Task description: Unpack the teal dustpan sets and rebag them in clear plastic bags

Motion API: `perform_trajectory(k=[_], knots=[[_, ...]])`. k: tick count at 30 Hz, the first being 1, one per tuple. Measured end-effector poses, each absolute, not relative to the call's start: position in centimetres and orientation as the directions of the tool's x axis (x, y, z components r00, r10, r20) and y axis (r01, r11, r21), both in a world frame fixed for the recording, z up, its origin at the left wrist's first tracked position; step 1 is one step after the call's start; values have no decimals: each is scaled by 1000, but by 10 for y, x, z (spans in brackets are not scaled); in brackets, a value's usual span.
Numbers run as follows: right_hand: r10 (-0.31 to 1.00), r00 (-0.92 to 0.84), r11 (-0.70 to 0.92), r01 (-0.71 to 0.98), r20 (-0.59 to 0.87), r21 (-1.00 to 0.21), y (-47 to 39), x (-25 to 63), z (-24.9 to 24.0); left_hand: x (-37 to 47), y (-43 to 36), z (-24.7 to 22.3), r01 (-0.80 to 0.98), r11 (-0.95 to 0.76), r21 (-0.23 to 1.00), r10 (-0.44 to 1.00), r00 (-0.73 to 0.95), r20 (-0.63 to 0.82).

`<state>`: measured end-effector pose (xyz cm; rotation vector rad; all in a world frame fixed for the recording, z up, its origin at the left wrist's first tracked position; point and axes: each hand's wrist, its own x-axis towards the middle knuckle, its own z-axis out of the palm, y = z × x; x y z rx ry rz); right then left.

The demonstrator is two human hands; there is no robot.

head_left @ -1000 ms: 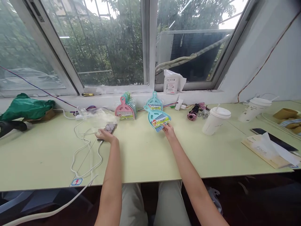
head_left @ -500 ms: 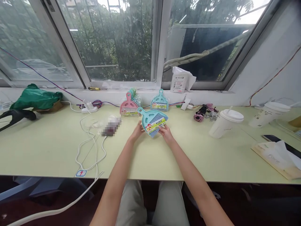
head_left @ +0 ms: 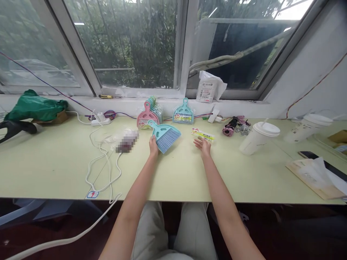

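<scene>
My left hand (head_left: 153, 145) grips the left edge of a teal dustpan (head_left: 163, 131) with a blue-bristled brush (head_left: 168, 140) in it, held tilted over the table. To the right, my right hand (head_left: 202, 145) has its fingers apart, just in front of a yellow-green printed label strip (head_left: 203, 135). Behind the held dustpan, a pink dustpan set (head_left: 148, 113) stands before several green ones against the wall. A wrapped teal set (head_left: 183, 112) leans beside them, its label still around it.
White cables (head_left: 110, 169) and a blurred bagged item (head_left: 127, 141) lie left of my hands. A power strip (head_left: 101, 122) and green bag (head_left: 34, 106) are farther back. At the right are a pink-and-black bundle (head_left: 230, 127), white cups (head_left: 258, 139) and a tissue pack (head_left: 314, 177).
The label has come off the held dustpan and is now at the right, by my right hand, which has moved right and opened. My left hand has shifted slightly left with the dustpan.
</scene>
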<state>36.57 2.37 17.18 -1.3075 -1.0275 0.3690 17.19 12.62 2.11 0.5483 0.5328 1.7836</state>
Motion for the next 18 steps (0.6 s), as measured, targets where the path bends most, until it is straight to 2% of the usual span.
perform_trajectory(k=[3, 5, 6, 8, 10, 12, 15, 18], knots=[[769, 524, 159, 398, 366, -904, 22, 365, 172, 171, 123, 22, -723, -274, 634, 957, -271, 104], [782, 433, 114, 607, 447, -787, 21, 351, 164, 173, 116, 25, -687, -305, 659, 951, -261, 168], [771, 346, 137, 731, 535, -669, 20, 342, 158, 175, 111, 27, -655, -337, 677, 941, -248, 228], [701, 104, 198, 922, 705, -334, 17, 321, 146, 180, 99, 32, -568, -419, 708, 903, -181, 388], [665, -122, 196, 980, 737, -15, 15, 304, 137, 187, 86, 37, -478, -496, 725, 843, -65, 534], [644, -212, 118, 977, 735, 178, 12, 296, 133, 192, 76, 40, -399, -545, 737, 797, 26, 604], [648, -217, -19, 954, 730, 300, 11, 299, 137, 197, 71, 41, -294, -598, 746, 766, 64, 640], [686, -211, -44, 943, 696, 329, 13, 306, 142, 195, 75, 40, -273, -616, 739, 751, 79, 655]])
